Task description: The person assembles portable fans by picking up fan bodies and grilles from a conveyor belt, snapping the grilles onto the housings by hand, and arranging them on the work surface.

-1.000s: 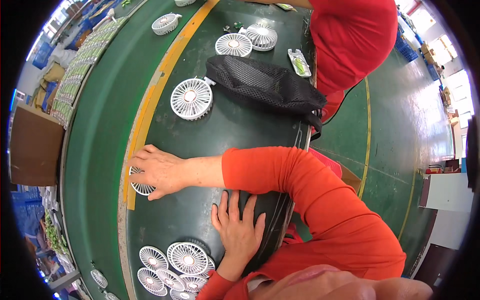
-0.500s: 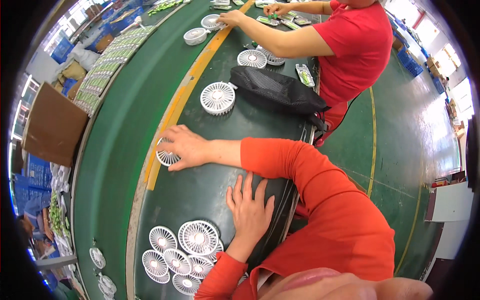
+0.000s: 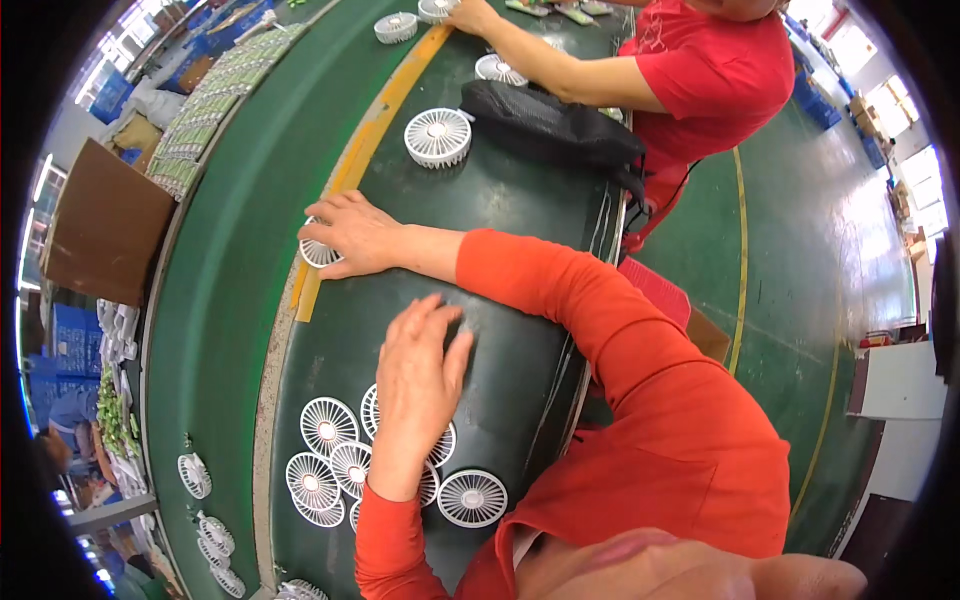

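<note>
1. Small white round plastic fan grille is mostly hidden under the right hand; only its lower-left edge shows, so its facing and axis are hard to make out. It seems to lie flat on the dark green conveyor belt, at the yellow stripe.
2. Right hand rests palm down on that grille, fingers spread; whether the fingers actually grip it cannot be told.
3. Left hand is flat and wide, fingers splayed, holding nothing, palm on the belt just above a cluster of white round fan grilles; its wrist covers part of the cluster.
4. Cluster grilles lie flat, faces up, some overlapping.
5. Another white round fan lies face up farther along the belt, near a black mesh bag.
6. A co-worker's arm in a red shirt reaches to the belt's far end; that hand is cut off near the rim.
7. More white fans sit at the left edge, small and distorted.
</note>
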Tool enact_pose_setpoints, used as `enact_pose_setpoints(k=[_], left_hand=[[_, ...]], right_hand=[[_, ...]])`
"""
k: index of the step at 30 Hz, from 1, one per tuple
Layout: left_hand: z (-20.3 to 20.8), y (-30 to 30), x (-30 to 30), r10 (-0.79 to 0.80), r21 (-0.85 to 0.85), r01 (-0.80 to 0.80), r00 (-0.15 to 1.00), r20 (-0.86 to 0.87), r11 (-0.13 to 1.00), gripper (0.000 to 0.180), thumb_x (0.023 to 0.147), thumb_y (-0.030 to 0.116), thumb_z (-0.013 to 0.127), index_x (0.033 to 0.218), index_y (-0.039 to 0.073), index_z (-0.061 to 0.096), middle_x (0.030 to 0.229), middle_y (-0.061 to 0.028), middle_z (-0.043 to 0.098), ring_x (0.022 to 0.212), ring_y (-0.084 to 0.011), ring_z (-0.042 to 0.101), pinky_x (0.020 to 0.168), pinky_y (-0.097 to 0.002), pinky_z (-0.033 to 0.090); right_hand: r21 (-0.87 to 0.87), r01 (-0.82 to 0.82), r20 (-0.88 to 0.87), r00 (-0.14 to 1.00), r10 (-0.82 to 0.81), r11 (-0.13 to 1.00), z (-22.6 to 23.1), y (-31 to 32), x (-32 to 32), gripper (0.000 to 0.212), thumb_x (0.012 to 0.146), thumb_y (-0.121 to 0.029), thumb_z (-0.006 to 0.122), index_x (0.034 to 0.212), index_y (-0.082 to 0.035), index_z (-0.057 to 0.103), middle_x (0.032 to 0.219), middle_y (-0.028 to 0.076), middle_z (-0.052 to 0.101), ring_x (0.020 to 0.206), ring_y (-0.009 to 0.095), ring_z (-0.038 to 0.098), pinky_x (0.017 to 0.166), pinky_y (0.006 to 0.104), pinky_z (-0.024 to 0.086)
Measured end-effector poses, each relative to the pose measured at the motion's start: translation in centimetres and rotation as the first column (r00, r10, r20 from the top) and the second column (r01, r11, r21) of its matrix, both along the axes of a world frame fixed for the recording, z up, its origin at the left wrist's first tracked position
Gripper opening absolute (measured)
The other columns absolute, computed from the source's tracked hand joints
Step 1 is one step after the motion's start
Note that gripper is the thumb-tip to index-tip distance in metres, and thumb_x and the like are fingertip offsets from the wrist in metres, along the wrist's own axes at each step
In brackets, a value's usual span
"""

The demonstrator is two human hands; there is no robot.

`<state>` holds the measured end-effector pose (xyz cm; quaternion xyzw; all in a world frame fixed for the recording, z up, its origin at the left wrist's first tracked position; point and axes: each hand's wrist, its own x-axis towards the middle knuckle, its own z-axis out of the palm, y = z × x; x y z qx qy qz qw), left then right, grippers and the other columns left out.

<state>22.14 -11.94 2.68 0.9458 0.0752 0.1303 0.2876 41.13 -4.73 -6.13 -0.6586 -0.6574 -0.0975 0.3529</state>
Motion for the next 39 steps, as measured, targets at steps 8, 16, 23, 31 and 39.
enact_pose_setpoints(k=[8,16,23,31,39], left_hand=[[8.0,-3.1,4.0,0.23,-0.58,0.405,0.644,0.729,0.707,0.086,0.092,0.071,0.026,0.146,0.004,0.032,0.15,-0.0214,0.032,0.14,-0.0334,0.032,0.111,-0.0484,0.029],[7.9,-7.5,9.6,0.329,-0.482,0.717,0.357,0.874,0.503,0.081,0.096,0.063,0.032,0.154,0.016,0.0,0.16,-0.0144,-0.006,0.147,-0.0354,-0.003,0.114,-0.0532,0.02],[7.5,-7.7,12.7,0.296,-0.466,0.741,0.363,0.884,0.483,0.08,0.096,0.062,0.031,0.154,0.018,-0.002,0.16,-0.0126,-0.008,0.147,-0.0353,-0.004,0.114,-0.0528,0.021],[6.4,-8.3,14.6,0.258,-0.452,0.741,0.371,0.892,0.497,0.078,0.096,0.062,0.03,0.153,0.02,-0.005,0.16,-0.0106,-0.011,0.147,-0.0351,-0.006,0.114,-0.0524,0.021],[7.3,-8.3,14.7,0.232,-0.432,0.741,0.364,0.902,0.514,0.077,0.097,0.061,0.029,0.153,0.022,-0.007,0.159,-0.0085,-0.013,0.147,-0.0349,-0.008,0.114,-0.0519,0.021]], right_hand=[[0.104,-0.026,-0.115,0.993,0.038,0.994,-0.4,3.2,-0.5,0.052,0.068,-0.041,0.073,0.11,-0.011,0.064,0.118,0.017,0.056,0.117,0.034,0.047,0.103,0.0463,0.032],[-0.055,0.019,-0.111,0.994,-0.025,0.998,-1.1,1.4,0.8,0.05,0.065,-0.038,0.072,0.106,-0.01,0.065,0.104,0.013,0.058,0.103,0.032,0.053,0.093,0.0441,0.039],[-0.115,-0.068,-0.203,0.978,0.044,0.991,3.4,0.6,-0.6,0.05,0.065,-0.031,0.075,0.106,-0.007,0.061,0.12,0.02,0.053,0.118,0.036,0.047,0.102,0.047,0.034],[-0.124,-0.081,-0.228,0.972,0.051,0.989,3.7,0.8,-0.7,0.05,0.065,-0.032,0.075,0.106,-0.006,0.062,0.12,0.02,0.053,0.118,0.035,0.047,0.103,0.0461,0.033],[-0.128,-0.106,-0.209,0.975,0.078,0.986,3.1,1.0,-0.3,0.054,0.065,-0.034,0.076,0.109,-0.007,0.061,0.122,0.02,0.052,0.119,0.035,0.046,0.104,0.0459,0.032]])
